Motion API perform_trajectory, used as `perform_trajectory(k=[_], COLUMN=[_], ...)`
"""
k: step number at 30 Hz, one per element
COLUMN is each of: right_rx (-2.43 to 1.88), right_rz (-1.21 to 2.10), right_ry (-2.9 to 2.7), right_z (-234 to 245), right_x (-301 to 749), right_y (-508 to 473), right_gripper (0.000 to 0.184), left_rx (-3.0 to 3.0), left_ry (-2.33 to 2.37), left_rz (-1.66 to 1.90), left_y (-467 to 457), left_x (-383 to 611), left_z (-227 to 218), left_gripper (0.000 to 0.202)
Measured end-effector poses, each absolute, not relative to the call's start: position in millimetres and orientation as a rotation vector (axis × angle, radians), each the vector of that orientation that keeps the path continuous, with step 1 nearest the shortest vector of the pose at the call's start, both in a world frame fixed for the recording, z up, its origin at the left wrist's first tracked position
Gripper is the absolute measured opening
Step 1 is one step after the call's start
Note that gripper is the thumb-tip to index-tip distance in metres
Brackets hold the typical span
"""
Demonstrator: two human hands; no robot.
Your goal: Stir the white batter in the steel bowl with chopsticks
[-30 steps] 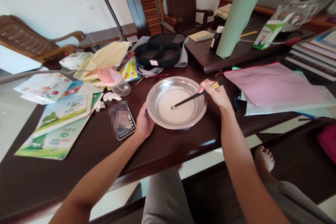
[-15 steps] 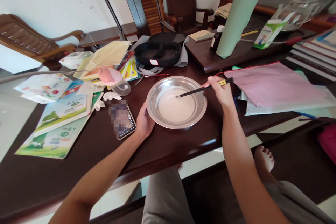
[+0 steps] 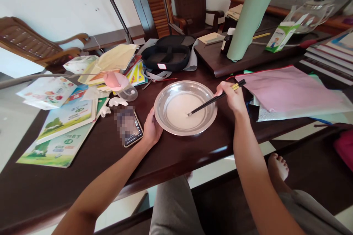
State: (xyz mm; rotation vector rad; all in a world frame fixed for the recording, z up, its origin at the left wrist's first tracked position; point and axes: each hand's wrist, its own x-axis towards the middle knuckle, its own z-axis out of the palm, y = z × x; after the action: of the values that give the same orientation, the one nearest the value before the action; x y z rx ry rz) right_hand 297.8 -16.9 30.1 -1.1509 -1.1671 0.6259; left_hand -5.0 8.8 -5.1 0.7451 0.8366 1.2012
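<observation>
A shiny metal bowl with a wide rim stands on the dark wooden table. In it lies a whitish liquid. My left hand grips the bowl's left rim, its fingers partly hidden behind the edge. Black chopsticks with yellow bands near the top are closed in my right hand, held over the bowl's right side. Their tips dip into the liquid near its middle, slanting down to the left.
A phone lies left of the bowl, beside crumpled tissue and booklets. Behind sits an open black case. A green flask stands on a raised board at the back right. A pink zip pouch lies right.
The chopstick tips have moved a little toward me and to the right within the liquid, and the sticks slant more steeply. My left hand stays on the rim.
</observation>
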Motion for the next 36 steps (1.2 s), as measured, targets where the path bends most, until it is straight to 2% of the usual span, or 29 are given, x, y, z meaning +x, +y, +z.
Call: perform_trajectory(k=[5,9,13,19,24,28,31,36], right_rx=[-1.168,-1.159,-1.155,-1.145,-1.162,-1.194,-1.16,-1.179], right_rz=[0.593,0.558,0.656,0.548,0.642,0.524,0.584,0.605], right_ry=[-1.251,-1.105,-1.279,-1.1,-1.31,-1.147,-1.13,-1.275], right_z=[31.6,31.7,33.3,31.5,33.2,32.1,32.3,31.6], right_x=[295.1,296.9,293.4,297.4,293.9,296.1,296.1,294.8], right_y=[-16.7,-17.3,-17.9,-16.9,-17.7,-16.5,-17.3,-16.7], right_gripper=[0.048,0.054,0.051,0.054,0.051,0.053,0.056,0.048], left_rx=[0.738,0.739,0.74,0.743,0.753,0.753,0.73,0.723], left_ry=[0.827,0.83,0.823,0.829,0.837,0.83,0.826,0.819], left_rz=[1.206,1.207,1.208,1.207,1.207,1.205,1.206,1.218], left_y=[8.6,8.5,8.4,8.5,8.9,8.6,8.5,8.6], left_x=[-4.5,-4.7,-4.1,-4.3,-5.1,-4.5,-4.1,-4.0], left_z=[-4.8,-5.1,-4.3,-4.8,-6.4,-6.2,-5.8,-5.8], left_gripper=[0.028,0.027,0.027,0.028,0.031,0.03,0.029,0.025])
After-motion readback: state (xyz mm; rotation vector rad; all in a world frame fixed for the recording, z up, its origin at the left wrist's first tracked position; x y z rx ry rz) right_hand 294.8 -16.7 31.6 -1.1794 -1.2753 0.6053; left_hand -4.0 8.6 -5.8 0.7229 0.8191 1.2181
